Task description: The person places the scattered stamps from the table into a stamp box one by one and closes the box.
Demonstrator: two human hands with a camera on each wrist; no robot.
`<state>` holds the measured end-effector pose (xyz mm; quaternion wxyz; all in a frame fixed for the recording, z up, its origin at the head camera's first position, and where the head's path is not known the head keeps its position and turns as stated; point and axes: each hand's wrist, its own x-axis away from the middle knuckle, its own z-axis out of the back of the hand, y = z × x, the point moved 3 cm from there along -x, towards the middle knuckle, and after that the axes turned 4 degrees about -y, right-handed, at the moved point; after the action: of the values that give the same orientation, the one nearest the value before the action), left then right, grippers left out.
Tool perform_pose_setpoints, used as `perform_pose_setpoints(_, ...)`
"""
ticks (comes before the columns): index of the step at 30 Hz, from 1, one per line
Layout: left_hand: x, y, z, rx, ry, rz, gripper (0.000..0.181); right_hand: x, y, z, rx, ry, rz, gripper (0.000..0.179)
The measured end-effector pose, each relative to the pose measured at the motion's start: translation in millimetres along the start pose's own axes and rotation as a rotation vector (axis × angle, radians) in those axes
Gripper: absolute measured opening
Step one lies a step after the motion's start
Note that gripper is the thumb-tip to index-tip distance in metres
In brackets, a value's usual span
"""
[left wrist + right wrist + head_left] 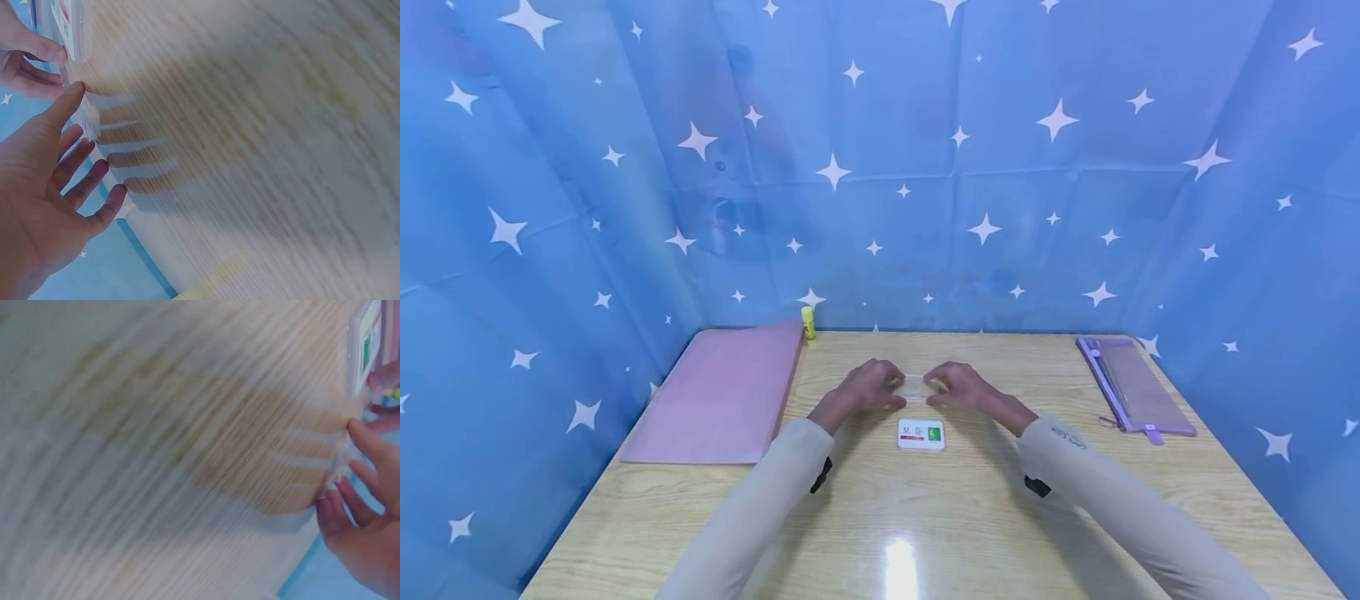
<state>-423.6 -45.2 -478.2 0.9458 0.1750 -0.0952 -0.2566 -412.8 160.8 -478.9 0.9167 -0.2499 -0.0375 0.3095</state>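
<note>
Both hands meet at a thin clear plastic piece (914, 387) low over the table in the head view. My left hand (874, 385) grips its left end, thumb on the near edge and fingers toward the far edge. At the opposite end my right hand (958, 386) holds it likewise, thumb near and fingers beyond. Just in front of the hands lies a small clear case (921, 435) with a white card marked in red and green. In the left wrist view, the left fingertips (115, 187) come right down at the wood surface.
A pink folder (722, 392) lies at the left of the wooden table (850, 517). Behind its corner stands a yellow glue stick (808, 323). Toward the right edge is a purple zip pouch (1142, 387). A blue star-printed curtain (910, 275) hangs around the table.
</note>
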Motion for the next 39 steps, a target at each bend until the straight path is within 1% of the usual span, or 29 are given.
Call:
perform_pose_setpoints(5, 0.7, 1.7, -1.5, -0.012, 0.005, -0.019, 0.044, 5.7, -3, -1, -0.002, -0.009, 0.044, 0.038)
perform_pose_setpoints(9, 3.1, 2.7, -1.5, -0.011, 0.007, -0.028, 0.044, 9.0, -3, -3, 0.012, 0.0, 0.064, 0.035)
perform_pose_setpoints(14, 8.5, 1.8, -2.2, 0.023, 0.011, -0.029, 0.043, 14.7, -5, -6, 0.013, 0.02, 0.092, 0.035)
perform_pose_setpoints(16, 10.5, 0.9, -3.4, 0.031, 0.013, -0.04, 0.043, 17.6, -7, -7, -0.004, 0.019, 0.096, 0.035)
perform_pose_setpoints(21, 13.9, 1.2, -4.2, 0.01, 0.019, -0.091, 0.043, 23.0, -12, -3, -0.006, 0.009, 0.122, 0.037)
perform_pose_setpoints(28, 23.3, 6.6, 2.1, -0.003, 0.036, -0.133, 0.041, 31.8, -18, 3, -0.008, 0.011, 0.113, 0.038)
perform_pose_setpoints(35, 36.4, 13.8, 7.9, -0.033, 0.037, -0.169, 0.04, 41.0, -28, 6, -0.002, 0.006, 0.143, 0.038)
perform_pose_setpoints(39, 42.2, 15.9, 7.3, -0.037, 0.033, -0.173, 0.041, 46.1, -33, 6, -0.014, -0.012, 0.12, 0.04)
